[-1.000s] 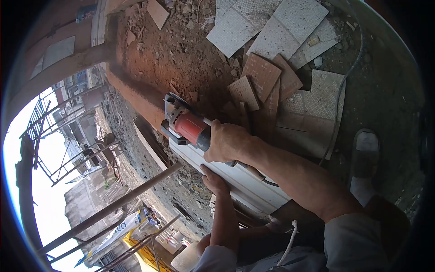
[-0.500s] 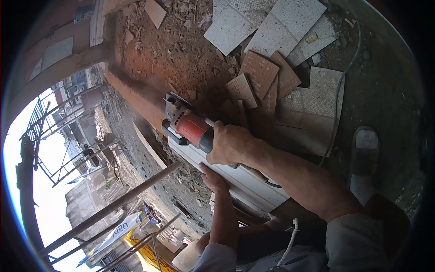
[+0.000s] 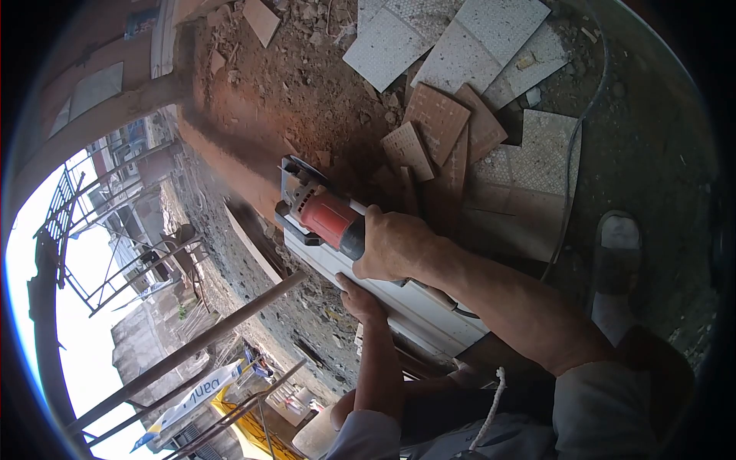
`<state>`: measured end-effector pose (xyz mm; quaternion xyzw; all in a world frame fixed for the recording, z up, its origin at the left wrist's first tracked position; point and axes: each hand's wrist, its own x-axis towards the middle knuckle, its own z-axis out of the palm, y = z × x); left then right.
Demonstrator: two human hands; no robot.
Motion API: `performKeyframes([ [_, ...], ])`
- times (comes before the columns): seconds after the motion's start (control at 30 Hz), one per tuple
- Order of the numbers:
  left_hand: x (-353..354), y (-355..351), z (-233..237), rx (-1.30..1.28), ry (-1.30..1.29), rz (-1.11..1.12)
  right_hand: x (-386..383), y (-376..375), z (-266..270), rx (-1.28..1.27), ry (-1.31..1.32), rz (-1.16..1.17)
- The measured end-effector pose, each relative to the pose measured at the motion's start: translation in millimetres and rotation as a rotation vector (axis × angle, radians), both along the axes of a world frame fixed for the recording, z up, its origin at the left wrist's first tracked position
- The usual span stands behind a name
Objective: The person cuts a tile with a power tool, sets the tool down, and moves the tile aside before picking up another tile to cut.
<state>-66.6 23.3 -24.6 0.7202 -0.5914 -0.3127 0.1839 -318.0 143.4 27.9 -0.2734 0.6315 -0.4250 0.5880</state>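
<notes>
My right hand (image 3: pixel 392 247) is wrapped round the dark rear body of a red power tool (image 3: pixel 328 218) with a disc at its far end. The tool lies over the far end of a long white ribbed panel (image 3: pixel 437 318). Below it, my left hand (image 3: pixel 362 300) grips the near edge of this panel, thumb on top and the other fingers mostly hidden. A haze of dust hangs beside the disc, and whether the disc touches the panel cannot be made out.
Brown tiles (image 3: pixel 438 123) and pale patterned tiles (image 3: pixel 483 46) lie on the dirt beyond the panel. A black cable (image 3: pixel 576 138) runs along the right. A metal pole (image 3: pixel 192 349) crosses the lower left. A shoe (image 3: pixel 618 249) stands at right.
The power tool and my right hand have shifted very slightly right. My left hand keeps its place on the panel. The dust near the disc looks a little thinner.
</notes>
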Motion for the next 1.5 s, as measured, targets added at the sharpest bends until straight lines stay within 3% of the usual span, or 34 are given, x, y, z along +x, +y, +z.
performKeyframes([
  [0.83,-12,3,7,0.015,-0.089,0.088,-2,9,5,0.017,-0.006,0.001],
  [1.37,-3,-2,6,0.052,-0.137,0.033,10,13,4,0.009,0.037,-0.053],
  [1.5,-10,15,7,-0.081,-0.318,0.011,18,13,-2,0.028,0.076,-0.099],
])
